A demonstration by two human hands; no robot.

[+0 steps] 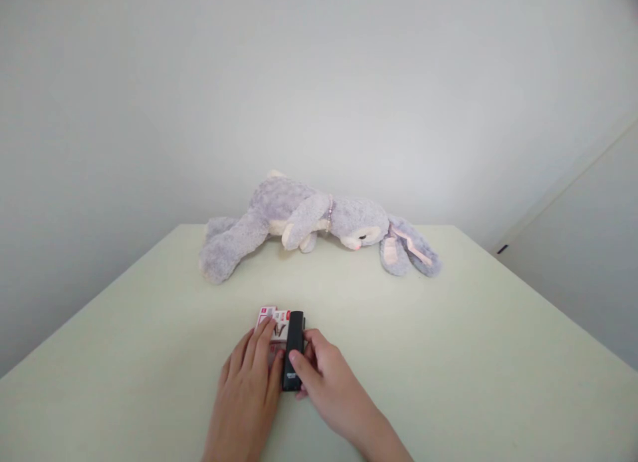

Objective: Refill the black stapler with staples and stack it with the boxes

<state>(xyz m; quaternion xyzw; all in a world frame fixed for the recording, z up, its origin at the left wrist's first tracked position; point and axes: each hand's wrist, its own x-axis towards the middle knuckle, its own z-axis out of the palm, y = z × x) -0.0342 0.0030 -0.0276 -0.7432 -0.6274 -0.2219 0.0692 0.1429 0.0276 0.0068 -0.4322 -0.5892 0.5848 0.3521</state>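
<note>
Resting low in the centre of the frame, both hands meeting over two small things on the pale table (448, 355); left hand (248, 382) laid flat, fingers (263, 346) stretched forward and close together, pressing down on a small red-and-white printed packet (273, 321), apparently to keep it from sliding; not curled around it, only lying on top, so about half the packet hidden beneath the fingertips and its far edge showing above them; right hand (326, 379) coming in from the lower right, thumb (299, 367) across the near end of a slim black bar-shaped device (294, 350) and the other fingers bent around its far side, a light pinch rather than a full fist, seemingly to steady it; device lying lengthwise toward the top of the frame, touching or overlapping the packet's right edge, though which lies on which too small to tell; farther up, around the middle of the frame and well apart from the hands, a grey plush rabbit (309, 223) sprawled on its side along the table's far edge, long ears trailing to the right, against a plain white wall (199, 83).
</note>
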